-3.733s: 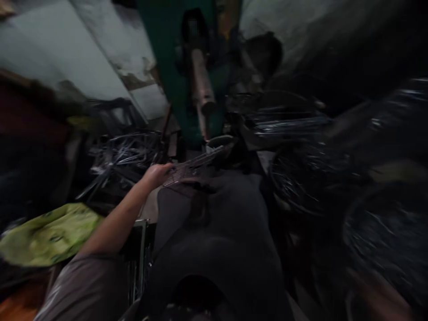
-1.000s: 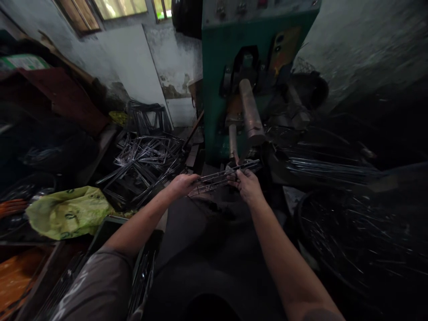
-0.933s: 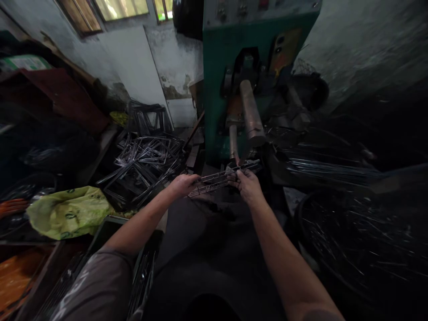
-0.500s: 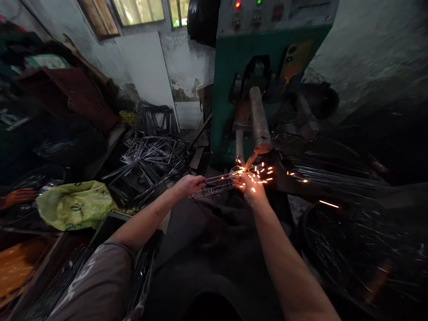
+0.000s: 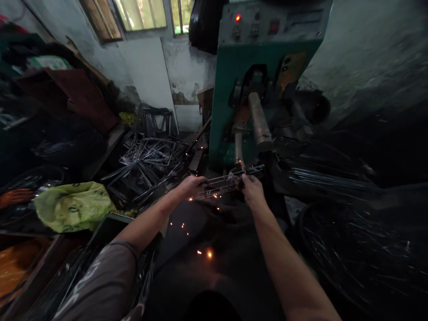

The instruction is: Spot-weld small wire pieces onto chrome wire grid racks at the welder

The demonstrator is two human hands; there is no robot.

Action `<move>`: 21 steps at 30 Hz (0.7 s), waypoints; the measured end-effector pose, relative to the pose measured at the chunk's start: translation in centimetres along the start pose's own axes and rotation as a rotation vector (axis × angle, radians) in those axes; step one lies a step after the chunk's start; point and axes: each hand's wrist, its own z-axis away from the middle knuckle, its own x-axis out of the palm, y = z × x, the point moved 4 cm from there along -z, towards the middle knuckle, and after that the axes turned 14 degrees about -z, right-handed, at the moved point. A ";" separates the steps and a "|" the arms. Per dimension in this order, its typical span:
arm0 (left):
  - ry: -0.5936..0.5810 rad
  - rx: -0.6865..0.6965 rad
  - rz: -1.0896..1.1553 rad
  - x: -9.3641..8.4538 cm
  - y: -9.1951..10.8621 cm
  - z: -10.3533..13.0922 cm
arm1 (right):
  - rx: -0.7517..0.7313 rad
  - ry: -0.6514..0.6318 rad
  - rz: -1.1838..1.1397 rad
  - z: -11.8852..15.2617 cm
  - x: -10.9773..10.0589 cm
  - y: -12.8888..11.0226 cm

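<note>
My left hand (image 5: pixel 191 186) is closed on the left end of a narrow wire frame (image 5: pixel 219 182) with thin crosspieces. On the frame's right part, my right hand (image 5: pixel 251 189) pinches the wire with thumb and fingers. Exactly what its fingertips grip is too small and dark to make out. The frame lies over the lower electrode (image 5: pixel 238 149) of a green spot welder (image 5: pixel 219 102). Above it, the thick upper arm (image 5: pixel 260 122) of the welder stands apart from the wire. Scattered sparks (image 5: pixel 209 254) fall over my dark lap.
Bent wire frames (image 5: pixel 147 156) lie heaped on the floor at left. A yellow-green sack (image 5: pixel 73 207) sits nearer, with another person's hand (image 5: pixel 18 197) beside it. At right stand a dark tub (image 5: pixel 304 232) of metal pieces and a bundle of rods (image 5: pixel 331 178).
The bright spark burst at the electrodes has died down to a few falling sparks. The welder's green light has gone out. The upper electrode no longer meets the wire.
</note>
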 end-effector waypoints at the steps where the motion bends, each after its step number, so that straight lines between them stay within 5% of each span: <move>1: -0.006 -0.001 -0.003 0.0 0.2 -0.2 | -0.005 0.006 0.003 -0.1 -0.2 0.0; 14: 0.002 0.007 -0.061 0.4 1.7 -2.3 | -0.120 0.051 0.013 -2.8 -2.6 -0.7; 21: -0.025 0.009 -0.059 0.4 1.8 -2.3 | -0.070 0.069 0.108 -1.9 -1.4 -1.5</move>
